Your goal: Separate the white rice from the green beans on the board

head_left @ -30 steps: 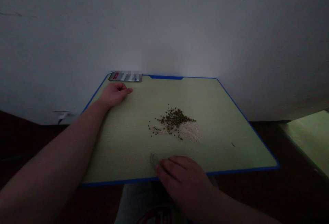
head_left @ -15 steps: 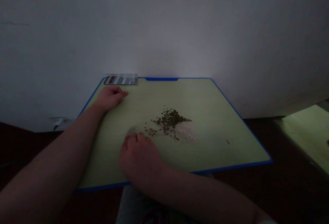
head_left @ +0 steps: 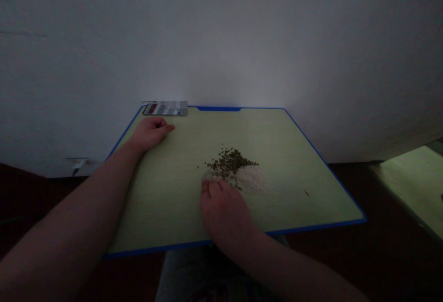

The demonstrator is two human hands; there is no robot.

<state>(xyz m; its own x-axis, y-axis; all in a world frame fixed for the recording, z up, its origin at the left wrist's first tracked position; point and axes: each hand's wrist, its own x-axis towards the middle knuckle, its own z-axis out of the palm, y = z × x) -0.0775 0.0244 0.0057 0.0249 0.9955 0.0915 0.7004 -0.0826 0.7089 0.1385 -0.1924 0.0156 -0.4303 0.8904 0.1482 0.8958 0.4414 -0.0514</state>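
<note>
On the pale, blue-edged folding table, my left hand (head_left: 151,133) rests at the far left with its fingers curled in; I see nothing in it. My right hand (head_left: 225,210) is closed around a clear round-rimmed container (head_left: 207,175), mostly hidden by the fingers. It touches the near left side of a pile. Dark green beans (head_left: 231,160) make up the back of that pile, some scattered loose to the left. White rice-like grains (head_left: 253,177) lie in front and to the right, against the beans.
A phone (head_left: 164,109), partly blurred out, lies at the table's (head_left: 294,154) back left corner. Towards the right sits a small dark sliver (head_left: 306,193). A wall (head_left: 221,39) stands behind the table, with a plugged socket (head_left: 79,163) at left. Another pale surface (head_left: 415,172) shows at far right.
My right hand has moved right with the clear container, up to the pile, and stray beans and grains on the left have been gathered in. My left hand stays put.
</note>
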